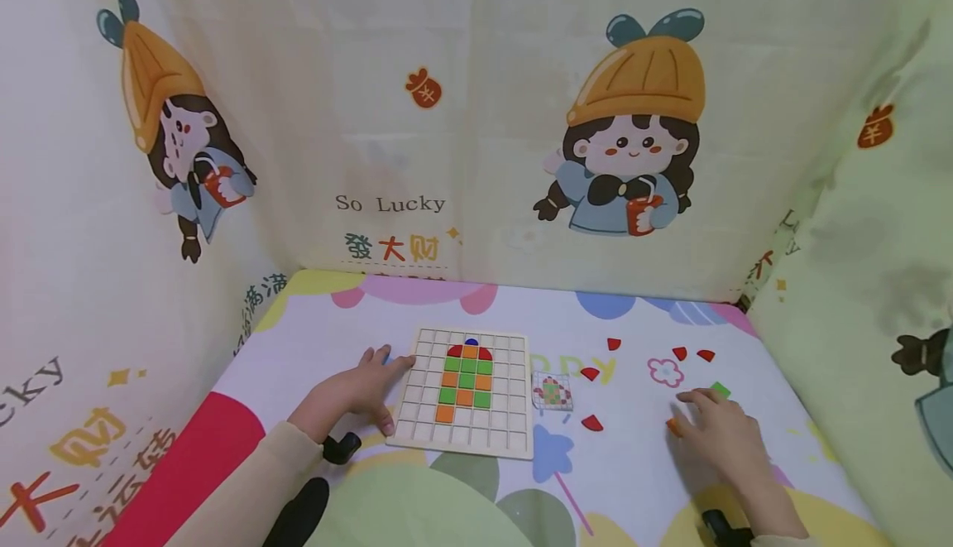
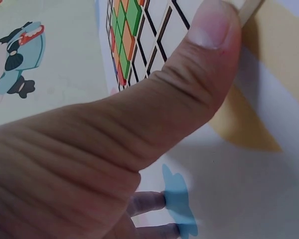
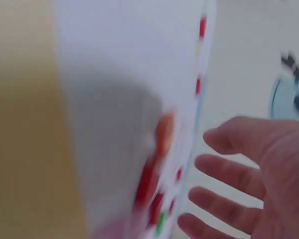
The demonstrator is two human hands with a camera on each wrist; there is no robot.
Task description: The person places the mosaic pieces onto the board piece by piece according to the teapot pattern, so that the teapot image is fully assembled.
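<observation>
Cloth walls (image 1: 506,75) around a printed tabletop (image 1: 335,323).
Large cartoon figures (image 1: 633,133) decorate the pale walls; pink and blue shapes (image 1: 420,288) line the tabletop's far edge.

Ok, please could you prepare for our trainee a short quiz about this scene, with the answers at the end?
1. Which of the person's hands is touching the grid board?
2. True or false: in the head view, the small picture card lies just to the right of the board.
3. Choose one: the piece at the very top of the pattern is A) orange, B) blue, C) green.

Key:
1. The left hand
2. True
3. B
</observation>
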